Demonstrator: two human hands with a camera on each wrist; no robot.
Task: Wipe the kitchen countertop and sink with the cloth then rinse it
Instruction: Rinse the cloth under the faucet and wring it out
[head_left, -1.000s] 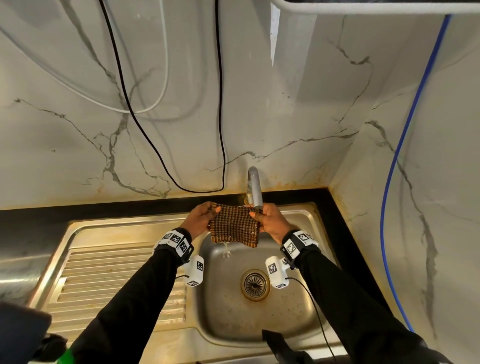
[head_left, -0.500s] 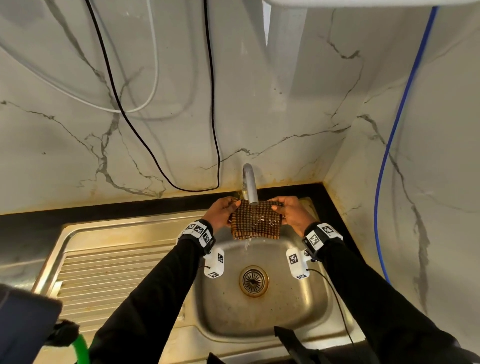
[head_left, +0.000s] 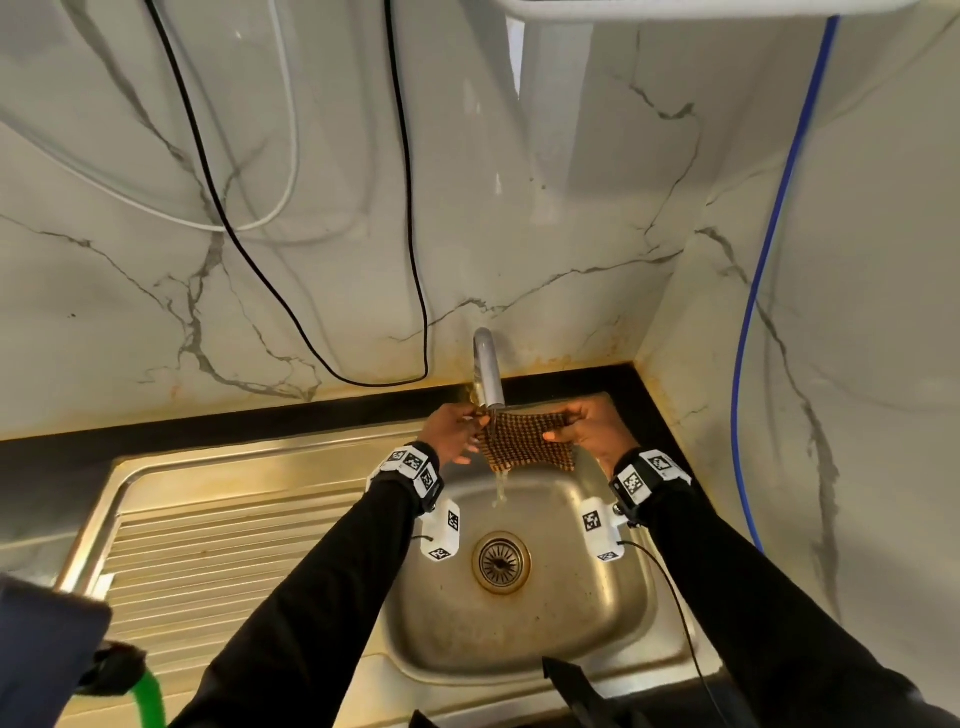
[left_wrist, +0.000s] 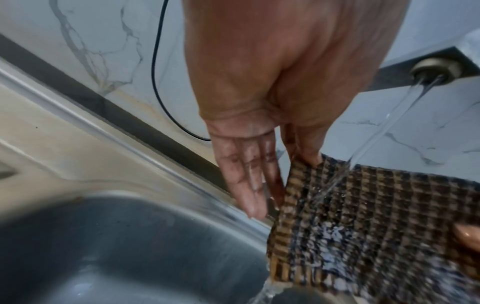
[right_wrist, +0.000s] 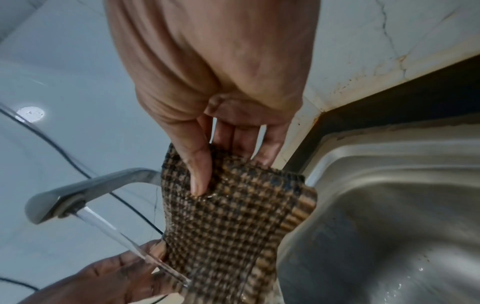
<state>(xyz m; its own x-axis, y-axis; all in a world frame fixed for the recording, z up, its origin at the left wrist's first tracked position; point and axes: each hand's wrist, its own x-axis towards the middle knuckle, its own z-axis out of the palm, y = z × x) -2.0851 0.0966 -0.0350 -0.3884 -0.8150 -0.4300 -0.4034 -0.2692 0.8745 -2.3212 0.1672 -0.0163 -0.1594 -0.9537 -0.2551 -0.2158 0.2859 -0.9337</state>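
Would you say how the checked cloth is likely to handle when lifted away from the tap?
The cloth probably flops: it sags between left hand and right hand. Likely heavy and dripping, since water runs off it.

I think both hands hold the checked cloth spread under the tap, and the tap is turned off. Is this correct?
Not quite. The tap is running: the right wrist view shows water falling onto the checked cloth, which the left hand and right hand hold spread under it.

The place was a home kitchen: a steel sink (head_left: 519, 613) with a ribbed draining board (head_left: 223, 561) sat in a black countertop (head_left: 311, 421), under a tap (head_left: 487, 371) and marble-look wall tiles (head_left: 545, 218).
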